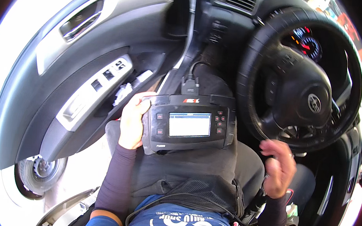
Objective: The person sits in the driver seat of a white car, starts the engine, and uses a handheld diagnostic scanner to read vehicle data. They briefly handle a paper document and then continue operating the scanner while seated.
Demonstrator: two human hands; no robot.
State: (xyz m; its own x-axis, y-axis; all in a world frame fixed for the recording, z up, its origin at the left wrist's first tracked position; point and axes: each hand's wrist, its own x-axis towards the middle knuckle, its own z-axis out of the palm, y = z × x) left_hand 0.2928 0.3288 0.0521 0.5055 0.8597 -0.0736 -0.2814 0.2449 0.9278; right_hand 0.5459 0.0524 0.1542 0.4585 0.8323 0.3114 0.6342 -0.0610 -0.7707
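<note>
While left hand point(133, 123) holds scanner point(189, 124) edge, right point(278, 169) apart.

Carrying surface: person's lap in dark trousers point(249, 165), fabric creased, thighs pointing toward far side. Over middle of lap: black scanner point(190, 124), broad side running left to right, right end slightly farther than left, lit screen facing up. Cannot tell how much of its underside rests on thighs. Black plug point(189, 87) joined to scanner's far edge, left of center. Near part of lap: dark mesh fabric point(200, 187), thin black cable point(195, 196) curving left to right beside shirt hem.
</note>
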